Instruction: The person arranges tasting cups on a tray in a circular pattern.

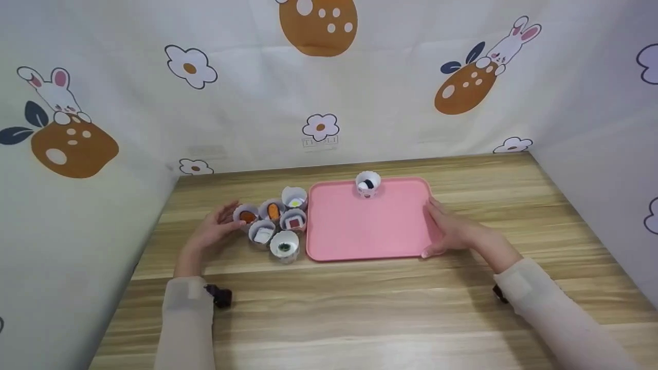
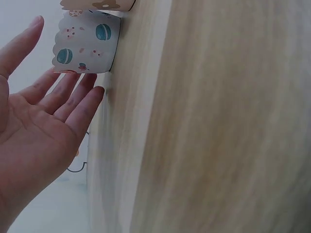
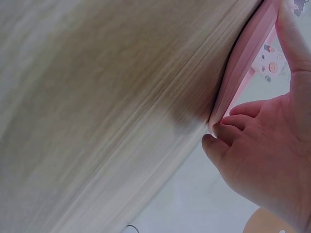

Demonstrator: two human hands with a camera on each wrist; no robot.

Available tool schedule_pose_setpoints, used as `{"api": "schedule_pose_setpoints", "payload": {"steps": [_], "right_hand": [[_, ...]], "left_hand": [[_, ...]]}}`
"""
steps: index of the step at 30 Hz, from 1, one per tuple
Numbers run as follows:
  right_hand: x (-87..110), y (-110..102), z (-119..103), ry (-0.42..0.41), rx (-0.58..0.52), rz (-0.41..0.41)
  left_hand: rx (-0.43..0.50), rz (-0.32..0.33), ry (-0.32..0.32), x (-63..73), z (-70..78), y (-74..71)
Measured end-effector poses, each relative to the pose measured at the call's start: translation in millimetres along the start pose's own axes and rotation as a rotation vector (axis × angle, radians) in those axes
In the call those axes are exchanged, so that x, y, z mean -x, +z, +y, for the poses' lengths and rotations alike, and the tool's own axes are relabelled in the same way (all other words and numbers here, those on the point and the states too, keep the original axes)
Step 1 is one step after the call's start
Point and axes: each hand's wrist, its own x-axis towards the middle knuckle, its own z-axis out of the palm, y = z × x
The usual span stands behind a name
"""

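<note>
1. The pink tray point(image 1: 370, 226) lies on the desk point(image 1: 360, 303).
2. The right hand point(image 1: 449, 231) is at the tray's right side. Its thumb and fingers are spread wide apart, and they touch the edge.
3. One paper cup point(image 1: 368, 176) stands on the tray, by its far edge. It has a black and white bit inside.
4. Six more cups sit in a bunch to the left of the tray.
5. The cup with a green bit point(image 1: 285, 237) is the one nearest the person, just left of the tray.
6. The cup with a brown bit point(image 1: 245, 208) is the farthest left of the tray.
7. The left hand point(image 1: 212, 229) is well left of the tray, beside that brown-bit cup. It is wide, with long, loose fingers, and the fingertips reach the cup's side.
8. Behind the tray hangs a white cloth point(image 1: 257, 103) with bunnies and flowers.
</note>
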Motion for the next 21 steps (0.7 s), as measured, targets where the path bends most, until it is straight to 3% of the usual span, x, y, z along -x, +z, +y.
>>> {"api": "schedule_pose_setpoints", "payload": {"steps": [10, 16, 21], "right_hand": [[1.2, 0, 1, -0.001, 0.000, 0.004], [-0.3, 1, 3, 0.005, -0.004, 0.002], [-0.4, 2, 3, 0.002, 0.004, 0.006]], "left_hand": [[0.013, -0.022, 0.038, -3.2, -4.4, 4.4], [0.042, -0.020, -0.005, -4.2, -1.2, 8.6], [-0.038, 0.013, 0.008, -5.5, 1.2, 12.0]]}}
